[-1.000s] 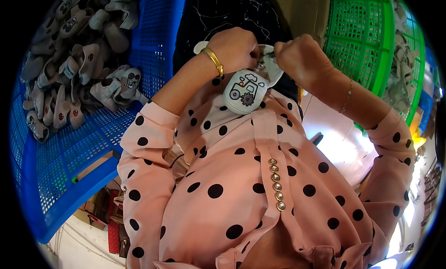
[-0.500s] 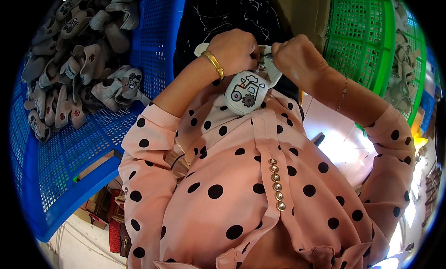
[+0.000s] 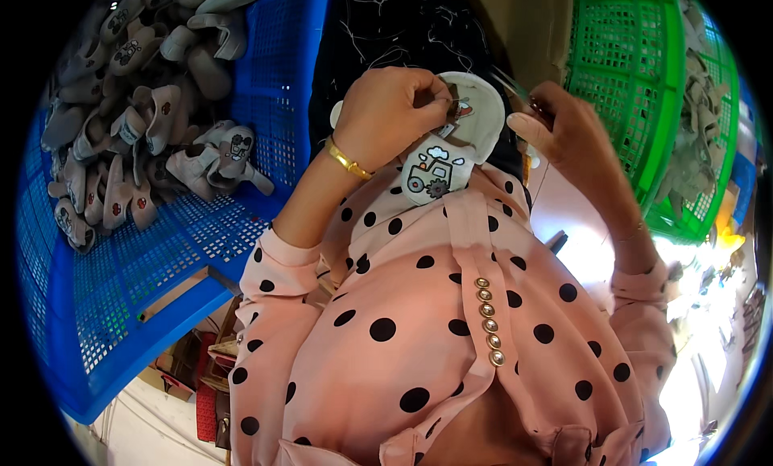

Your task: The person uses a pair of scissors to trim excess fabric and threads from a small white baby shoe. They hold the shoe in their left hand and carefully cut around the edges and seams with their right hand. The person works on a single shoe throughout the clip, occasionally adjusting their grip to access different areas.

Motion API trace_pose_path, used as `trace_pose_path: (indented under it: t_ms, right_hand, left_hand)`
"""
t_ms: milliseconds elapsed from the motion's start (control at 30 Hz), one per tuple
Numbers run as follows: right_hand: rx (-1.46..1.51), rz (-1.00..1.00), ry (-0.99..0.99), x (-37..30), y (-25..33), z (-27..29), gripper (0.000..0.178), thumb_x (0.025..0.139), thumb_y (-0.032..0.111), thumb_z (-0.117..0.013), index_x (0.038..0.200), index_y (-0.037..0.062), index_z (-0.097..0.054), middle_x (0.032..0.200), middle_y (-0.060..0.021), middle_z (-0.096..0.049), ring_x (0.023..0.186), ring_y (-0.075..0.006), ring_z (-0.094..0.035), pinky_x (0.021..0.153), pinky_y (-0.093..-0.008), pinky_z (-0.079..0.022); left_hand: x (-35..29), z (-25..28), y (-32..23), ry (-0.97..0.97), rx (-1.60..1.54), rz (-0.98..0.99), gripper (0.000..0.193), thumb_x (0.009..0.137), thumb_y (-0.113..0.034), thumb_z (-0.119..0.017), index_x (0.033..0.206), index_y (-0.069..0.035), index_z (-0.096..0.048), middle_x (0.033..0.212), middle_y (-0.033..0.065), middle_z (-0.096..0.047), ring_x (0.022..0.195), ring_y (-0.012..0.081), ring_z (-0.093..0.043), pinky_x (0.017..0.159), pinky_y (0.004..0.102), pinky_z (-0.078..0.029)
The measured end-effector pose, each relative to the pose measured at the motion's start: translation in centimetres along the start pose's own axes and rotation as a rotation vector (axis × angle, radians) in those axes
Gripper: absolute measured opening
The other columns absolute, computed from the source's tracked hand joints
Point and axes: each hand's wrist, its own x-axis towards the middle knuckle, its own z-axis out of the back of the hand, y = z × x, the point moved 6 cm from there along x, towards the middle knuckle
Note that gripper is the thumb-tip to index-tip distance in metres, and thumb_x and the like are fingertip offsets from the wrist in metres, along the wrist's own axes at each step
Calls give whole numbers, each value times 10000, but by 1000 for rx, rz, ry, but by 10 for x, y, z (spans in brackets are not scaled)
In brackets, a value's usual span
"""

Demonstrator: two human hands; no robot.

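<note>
My left hand (image 3: 394, 112) pinches the edge of a small white shoe upper (image 3: 485, 104) over my lap. The upper's rounded front carries a printed tractor, gear and cloud picture. Its pale inner side faces up toward the right, with a small red print in it. To the right of the upper, my right hand (image 3: 568, 132) is closed around a pair of slim scissors (image 3: 510, 85), apart from the shoe. Their thin metal blades point up and left, and are blurred. The handles are mostly hidden in my fingers.
A blue plastic basket (image 3: 153, 249) at the left holds many similar shoe uppers (image 3: 129, 128) in a pile. Green perforated baskets (image 3: 624, 88) stand at the right, one with more pale pieces inside. Dark cloth (image 3: 394, 31) strewn with loose threads covers my lap.
My right hand has let go of the upper and moved right and slightly down; scissor blades now show in it. The upper has turned and opened, showing more of its inner side.
</note>
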Motion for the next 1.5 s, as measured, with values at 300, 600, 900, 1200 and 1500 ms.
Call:
trace_pose_path:
  t_ms: [300,600,900,1200,1500]
  right_hand:
    - [493,-143,-107,0,-18,-52,236,821,171,-620,813,-52,-542,644,-100,-478,603,-135,-399,562,-310,-395]
    - [346,31,-143,9,-12,-36,183,860,126,-587,815,-36,-515,623,-136,-429,565,-181,-366,537,-335,-370]
    - [337,151,-70,16,-17,-58,133,911,117,-569,939,-11,-548,662,-149,-486,583,-229,-438,558,-330,-401]
    - [453,132,-155,13,-28,-74,151,896,125,-566,886,-1,-483,677,-202,-515,586,-359,-496,557,-381,-425]
    - [486,74,-166,13,-43,-79,123,899,114,-550,939,3,-515,680,-189,-499,570,-303,-428,571,-346,-426]
  left_hand:
    - [-7,20,15,-145,-426,98,118,893,-72,-637,958,0,-703,1082,61,-694,876,91,-633,759,231,-525]
    - [-29,51,-34,-311,262,-369,305,803,-89,-687,1105,-110,-649,1088,68,-666,1050,274,-586,904,370,-474]
    - [9,-40,-8,262,516,-423,327,688,-173,-747,977,-30,-686,846,54,-686,885,262,-618,712,345,-488]
    - [9,-48,10,256,236,-369,244,664,-100,-749,890,-45,-675,831,78,-627,740,279,-606,676,357,-496]
    - [-27,-38,-22,-151,579,-696,221,653,-100,-709,863,-60,-649,977,38,-605,910,244,-589,759,364,-493]
